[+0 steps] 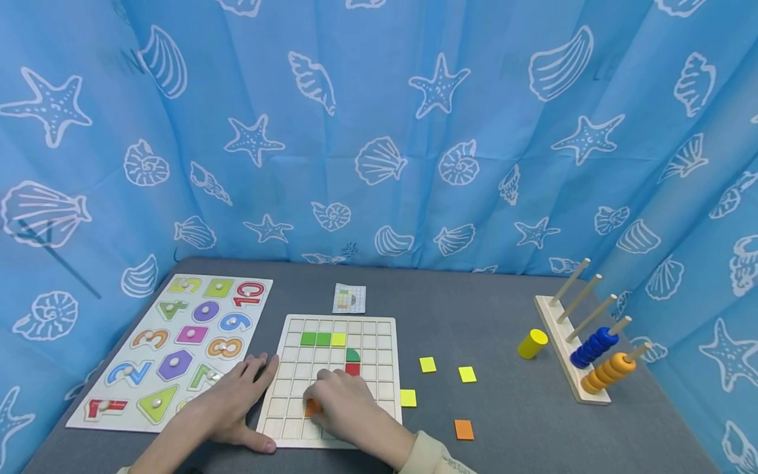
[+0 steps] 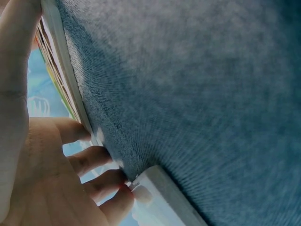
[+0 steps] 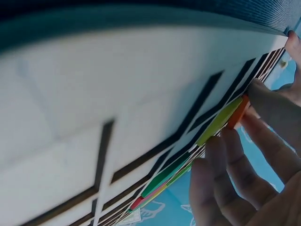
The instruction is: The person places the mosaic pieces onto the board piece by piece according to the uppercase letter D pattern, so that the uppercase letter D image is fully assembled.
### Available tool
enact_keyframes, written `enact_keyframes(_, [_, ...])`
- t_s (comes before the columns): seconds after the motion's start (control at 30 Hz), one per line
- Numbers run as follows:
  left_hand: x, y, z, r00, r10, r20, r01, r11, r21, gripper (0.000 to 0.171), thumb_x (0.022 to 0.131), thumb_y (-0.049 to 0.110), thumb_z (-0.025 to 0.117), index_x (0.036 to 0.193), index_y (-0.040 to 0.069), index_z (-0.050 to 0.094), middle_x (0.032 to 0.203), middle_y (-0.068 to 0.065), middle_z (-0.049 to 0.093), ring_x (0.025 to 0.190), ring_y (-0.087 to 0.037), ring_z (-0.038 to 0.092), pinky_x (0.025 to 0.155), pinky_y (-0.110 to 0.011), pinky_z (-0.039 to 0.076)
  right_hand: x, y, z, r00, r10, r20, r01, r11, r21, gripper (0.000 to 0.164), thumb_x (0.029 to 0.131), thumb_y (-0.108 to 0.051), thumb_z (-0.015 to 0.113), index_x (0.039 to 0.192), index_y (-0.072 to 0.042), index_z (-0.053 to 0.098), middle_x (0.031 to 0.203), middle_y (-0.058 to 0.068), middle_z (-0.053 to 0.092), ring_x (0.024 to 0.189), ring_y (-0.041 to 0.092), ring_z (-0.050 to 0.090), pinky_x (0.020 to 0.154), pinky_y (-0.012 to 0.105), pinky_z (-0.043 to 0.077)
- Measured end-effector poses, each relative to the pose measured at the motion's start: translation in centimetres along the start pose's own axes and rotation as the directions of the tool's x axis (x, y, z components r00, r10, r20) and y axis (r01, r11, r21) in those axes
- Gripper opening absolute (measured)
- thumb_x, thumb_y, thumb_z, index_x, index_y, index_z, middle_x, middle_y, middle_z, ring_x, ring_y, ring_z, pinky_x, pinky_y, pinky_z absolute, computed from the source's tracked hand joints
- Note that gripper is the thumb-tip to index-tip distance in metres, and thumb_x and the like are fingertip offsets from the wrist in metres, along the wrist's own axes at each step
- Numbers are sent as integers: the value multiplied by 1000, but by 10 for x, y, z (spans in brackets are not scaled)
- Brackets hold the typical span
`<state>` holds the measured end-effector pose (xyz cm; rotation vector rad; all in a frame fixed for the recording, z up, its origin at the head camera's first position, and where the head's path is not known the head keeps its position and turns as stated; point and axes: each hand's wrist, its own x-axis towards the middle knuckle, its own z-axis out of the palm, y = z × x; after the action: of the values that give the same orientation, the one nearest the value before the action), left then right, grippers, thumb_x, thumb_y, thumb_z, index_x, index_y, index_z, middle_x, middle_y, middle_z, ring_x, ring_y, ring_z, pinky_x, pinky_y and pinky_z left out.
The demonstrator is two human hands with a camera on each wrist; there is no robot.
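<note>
A wooden grid board (image 1: 293, 428) lies on the table in the head view. My right hand (image 1: 349, 405) is over its lower middle and pinches an orange square tile (image 3: 237, 113) between thumb and fingers. Beside that tile, the right wrist view shows a yellow tile (image 3: 218, 122) on the board. Farther up the grid sit two green squares (image 1: 316, 338), a yellow square (image 1: 338, 339), a green quarter-round tile (image 1: 353, 355) and a red tile (image 1: 352, 368). My left hand (image 1: 239, 401) rests with spread fingers along the board's left side, its thumb near the lower left corner.
A number-and-shape puzzle (image 1: 139, 411) lies left of the grid. A pattern card (image 1: 349, 298) is behind it. To the right lie loose yellow tiles (image 1: 428, 365) and an orange tile (image 1: 464, 430). Farther right stand a yellow cylinder (image 1: 532, 343) and a peg stand with rings (image 1: 583, 388).
</note>
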<state>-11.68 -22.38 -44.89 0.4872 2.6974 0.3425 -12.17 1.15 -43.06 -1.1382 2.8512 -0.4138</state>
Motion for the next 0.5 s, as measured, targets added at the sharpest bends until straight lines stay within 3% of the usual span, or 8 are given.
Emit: enact_keyframes(0.5, [1, -1, 3, 1000, 9, -21, -8, 1000, 12, 142, 58, 85, 78, 159, 0, 27, 159, -34, 34, 146, -61, 30, 115, -73, 30, -1, -2, 3, 999, -35, -2, 35, 994, -100, 14, 78, -24, 88, 91, -26, 81, 75, -8, 63, 63, 5, 50, 51, 19, 34])
